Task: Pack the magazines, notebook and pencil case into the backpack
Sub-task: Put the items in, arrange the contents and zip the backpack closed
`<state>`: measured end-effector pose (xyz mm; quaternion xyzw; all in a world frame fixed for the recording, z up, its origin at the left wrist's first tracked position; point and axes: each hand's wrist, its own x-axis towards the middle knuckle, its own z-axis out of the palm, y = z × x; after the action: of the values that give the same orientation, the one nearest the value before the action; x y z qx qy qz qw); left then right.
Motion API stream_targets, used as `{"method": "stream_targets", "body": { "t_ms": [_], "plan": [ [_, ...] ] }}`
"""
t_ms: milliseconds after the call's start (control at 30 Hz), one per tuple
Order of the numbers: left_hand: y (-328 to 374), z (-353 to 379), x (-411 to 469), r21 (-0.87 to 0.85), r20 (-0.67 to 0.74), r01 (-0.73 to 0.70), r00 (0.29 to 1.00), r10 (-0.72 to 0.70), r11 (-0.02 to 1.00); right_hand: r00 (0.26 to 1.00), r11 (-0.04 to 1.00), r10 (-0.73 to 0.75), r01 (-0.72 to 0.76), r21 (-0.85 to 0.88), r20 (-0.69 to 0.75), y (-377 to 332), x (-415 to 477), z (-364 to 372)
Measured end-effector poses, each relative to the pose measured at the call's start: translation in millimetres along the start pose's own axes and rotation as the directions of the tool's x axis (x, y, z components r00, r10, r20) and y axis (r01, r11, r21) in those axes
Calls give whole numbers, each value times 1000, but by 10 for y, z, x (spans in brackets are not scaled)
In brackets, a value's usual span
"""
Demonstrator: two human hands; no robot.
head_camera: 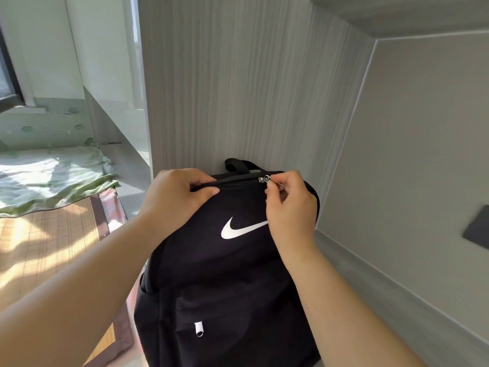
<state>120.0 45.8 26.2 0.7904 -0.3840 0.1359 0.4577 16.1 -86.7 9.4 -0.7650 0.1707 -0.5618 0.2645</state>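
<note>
Both hands work the top of the black fabric backpack with a white swoosh, which stands upright at centre against the far grey wood-grain panel: the left hand is closed, pinching the fabric beside the zip line, and the right hand pinches the small silver zip pull. The step appears to be working the main zip; whether opening or closing cannot be told, and the next move calls for a steady pull along the track against the left hand's hold. Contents are hidden; no magazines, notebook or pencil case show.
</note>
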Motion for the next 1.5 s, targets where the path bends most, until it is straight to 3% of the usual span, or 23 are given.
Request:
{"method": "stream_targets", "body": {
  "t_ms": [167, 233, 333, 400, 467, 567, 633, 733, 833, 1000, 1167, 1300, 1400, 1500],
  "plan": [
    [25, 4, -10, 61, 35, -42, 999, 40, 997, 989, 985, -148, 146, -87, -15, 57, -119, -3],
    [38, 1, -7, 58, 53, -54, 997, 51, 997, 988, 978, -148, 154, -141, 53, 128, -220, -12],
    [47, -9, -9, 51, 65, -54, 997, 51, 997, 991, 993, 112, -115, 37, 74, 198, -325, -43],
    [49, -12, -13, 51, 70, -53, 996, 49, 997, 941, 905, 336, -336, 260, 46, 177, -223, -65],
    [63, -7, -11, 54, 81, -54, 995, 49, 997, 875, 823, 457, -484, 297, 160, 131, -52, -89],
    [107, 21, 11, 73, 106, -65, 993, 57, 995, 768, 795, 481, -585, 159, 423, 48, 75, -79],
    [123, 50, 28, 80, 105, -68, 993, 59, 995, 727, 746, 428, -620, 244, 537, 31, 83, -54],
    [112, 70, 39, 54, 85, -55, 995, 51, 997, 704, 563, 338, -683, 466, 624, 73, 21, -40],
    [86, 74, 46, 62, 85, -53, 995, 48, 997, 613, 469, 319, -765, 442, 722, 161, -87, -34],
    [64, 85, 77, 72, 79, -46, 996, 40, 996, 669, 508, 376, -728, 462, 641, 245, -70, -15],
    [34, 105, 85, 85, 80, -39, 996, 32, 996, 596, 421, 430, -797, 433, 678, 295, -97, -46],
    [41, 116, 77, 66, 68, -35, 997, 31, 997, 650, 448, 420, -755, 479, 633, 152, -110, 12],
    [47, 104, 83, 51, 70, -40, 997, 37, 998, 667, 433, 500, -745, 507, 552, 24, -78, 75],
    [36, 98, 77, 39, 76, -51, 996, 48, 998, 727, 538, 552, -685, 492, 408, -12, -111, 111]
  ]
}}
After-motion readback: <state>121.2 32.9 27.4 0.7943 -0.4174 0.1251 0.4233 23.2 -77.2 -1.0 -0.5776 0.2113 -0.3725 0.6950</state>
